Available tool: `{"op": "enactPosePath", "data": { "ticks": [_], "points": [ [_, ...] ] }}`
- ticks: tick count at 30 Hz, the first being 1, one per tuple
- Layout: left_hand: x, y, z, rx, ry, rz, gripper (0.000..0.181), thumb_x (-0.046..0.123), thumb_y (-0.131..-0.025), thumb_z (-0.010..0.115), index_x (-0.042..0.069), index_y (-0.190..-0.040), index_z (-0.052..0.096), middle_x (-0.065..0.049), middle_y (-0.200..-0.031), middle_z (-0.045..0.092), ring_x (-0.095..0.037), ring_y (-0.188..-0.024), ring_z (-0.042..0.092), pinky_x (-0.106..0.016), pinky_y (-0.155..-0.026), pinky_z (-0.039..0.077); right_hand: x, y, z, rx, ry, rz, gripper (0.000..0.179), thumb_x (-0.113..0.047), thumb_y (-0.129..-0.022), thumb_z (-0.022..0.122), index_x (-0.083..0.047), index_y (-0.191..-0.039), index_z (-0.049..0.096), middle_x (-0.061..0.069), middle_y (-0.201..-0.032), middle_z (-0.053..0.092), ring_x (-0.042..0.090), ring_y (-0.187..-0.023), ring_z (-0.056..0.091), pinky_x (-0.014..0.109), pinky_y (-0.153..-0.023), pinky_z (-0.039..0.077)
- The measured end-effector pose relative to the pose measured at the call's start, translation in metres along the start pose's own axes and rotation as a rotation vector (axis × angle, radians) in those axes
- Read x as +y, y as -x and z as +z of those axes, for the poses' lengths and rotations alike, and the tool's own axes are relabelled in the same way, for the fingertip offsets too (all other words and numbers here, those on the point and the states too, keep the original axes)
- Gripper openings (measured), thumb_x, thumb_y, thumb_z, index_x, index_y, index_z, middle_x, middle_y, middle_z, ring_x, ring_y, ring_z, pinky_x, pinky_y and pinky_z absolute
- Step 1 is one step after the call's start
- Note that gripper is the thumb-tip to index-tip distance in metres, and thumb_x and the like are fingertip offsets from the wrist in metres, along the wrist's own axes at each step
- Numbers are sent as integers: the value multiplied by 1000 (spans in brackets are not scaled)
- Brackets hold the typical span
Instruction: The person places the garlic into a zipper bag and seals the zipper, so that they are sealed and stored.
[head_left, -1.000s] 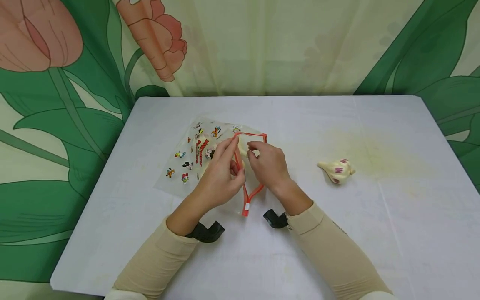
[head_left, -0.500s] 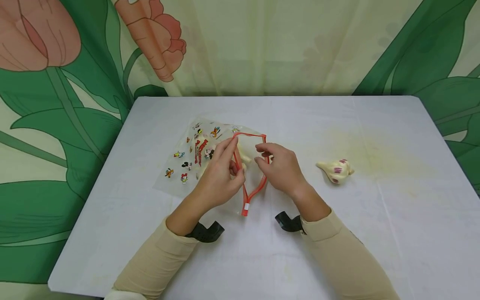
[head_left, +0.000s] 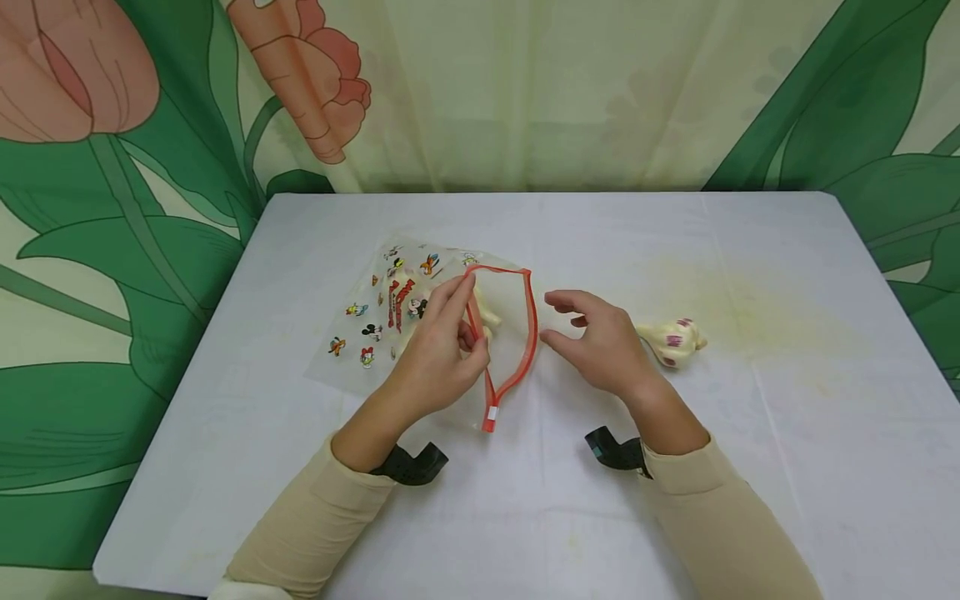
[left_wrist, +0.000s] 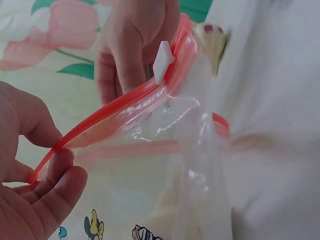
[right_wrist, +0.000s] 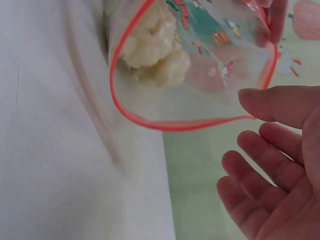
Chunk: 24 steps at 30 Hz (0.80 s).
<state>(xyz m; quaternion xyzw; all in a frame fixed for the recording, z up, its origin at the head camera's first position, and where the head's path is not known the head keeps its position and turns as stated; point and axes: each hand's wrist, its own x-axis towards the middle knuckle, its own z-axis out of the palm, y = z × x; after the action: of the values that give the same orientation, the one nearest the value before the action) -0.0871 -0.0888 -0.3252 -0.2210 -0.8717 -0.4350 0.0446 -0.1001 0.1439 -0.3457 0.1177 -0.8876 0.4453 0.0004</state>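
Note:
A clear zip bag point(head_left: 533, 329) with cartoon prints and a red zip edge lies left of the table's middle, its mouth held wide. My left hand point(head_left: 442, 358) pinches the red edge on the near side of the opening, as the left wrist view shows. The white slider point(left_wrist: 162, 62) sits at one end of the zip. Inside the bag are pale, lumpy cream pieces point(right_wrist: 152, 45). My right hand point(head_left: 607, 346) holds nothing, fingers spread and loosely bent, just right of the mouth. Beyond its wrist rests a garlic bulb point(head_left: 677, 342) with purple patches.
A white cloth covers the table point(head_left: 750, 467), with a faint yellowish stain at the right. Behind hangs a curtain point(head_left: 555, 92) with large tulips and green leaves. Black wrist mounts point(head_left: 415, 464) stick out below both hands.
My right hand has drawn back rightward from the bag's mouth toward the garlic bulb, letting go of the bag's edge area. The left hand and the bag have stayed nearly still.

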Motion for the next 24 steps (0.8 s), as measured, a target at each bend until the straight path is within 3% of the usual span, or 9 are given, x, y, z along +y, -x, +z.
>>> {"op": "enactPosePath", "data": {
  "ticks": [12, 17, 24],
  "points": [
    [-1, 0, 1, -2, 1, 6, 72, -4, -86, 62, -9, -151, 32, -21, -151, 33, -14, -76, 55, -26, -68, 52, 2, 26, -39, 0, 125, 85, 55, -19, -91, 74, -6, -141, 55, 17, -132, 59, 40, -105, 62, 56, -96, 44],
    [-2, -1, 1, -9, 7, 1, 73, -3, -86, 62, -9, -152, 31, -20, -151, 33, -14, -76, 55, -27, -69, 53, 10, 37, -48, 31, 132, 116, 56, -20, -90, 75, -8, -141, 55, 17, -130, 60, 40, -104, 62, 52, -89, 49],
    [-2, -1, 1, -11, 4, -6, 73, -4, -86, 63, -8, -152, 31, -20, -151, 33, -14, -76, 55, -28, -69, 53, 24, 46, -63, 42, 194, 163, 57, -22, -91, 73, -6, -142, 54, 21, -133, 57, 42, -105, 58, 53, -84, 47]
  ]
}}
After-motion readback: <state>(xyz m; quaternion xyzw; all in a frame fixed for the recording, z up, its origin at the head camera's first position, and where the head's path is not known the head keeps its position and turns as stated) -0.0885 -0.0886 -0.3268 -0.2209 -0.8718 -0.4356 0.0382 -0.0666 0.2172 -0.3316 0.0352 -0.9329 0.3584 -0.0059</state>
